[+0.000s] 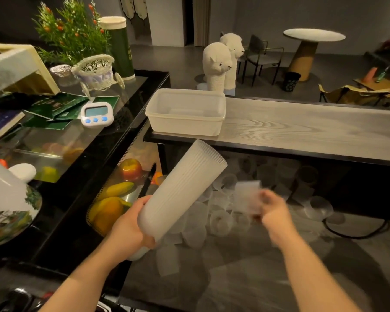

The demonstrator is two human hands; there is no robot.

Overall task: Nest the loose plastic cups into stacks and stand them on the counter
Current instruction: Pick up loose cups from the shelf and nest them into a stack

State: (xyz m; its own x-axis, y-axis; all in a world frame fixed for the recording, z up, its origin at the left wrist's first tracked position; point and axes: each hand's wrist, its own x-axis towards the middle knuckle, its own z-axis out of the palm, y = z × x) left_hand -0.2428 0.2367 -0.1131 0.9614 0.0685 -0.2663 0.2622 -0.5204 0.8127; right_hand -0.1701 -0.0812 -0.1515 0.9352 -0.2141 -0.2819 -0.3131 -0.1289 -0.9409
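We find the work partly done. The left hand (131, 224) grips a long stack of nested cups (178, 197), tilted and held in the air, not yet stood on the wooden counter (302, 129). The right hand (273, 210), blurred, appears to pinch a single cup (248, 194) in its fingers. Many loose cups (221, 221) lie heaped on the lower surface; we judge most nesting remains.

The room is dim, with grey walls (268, 14) and a dark grey floor (180, 57). A round white table on a fat tan leg (311, 43) stands far back. A thin dark metal chair (260, 57) (nobody sits there) is just beside it.
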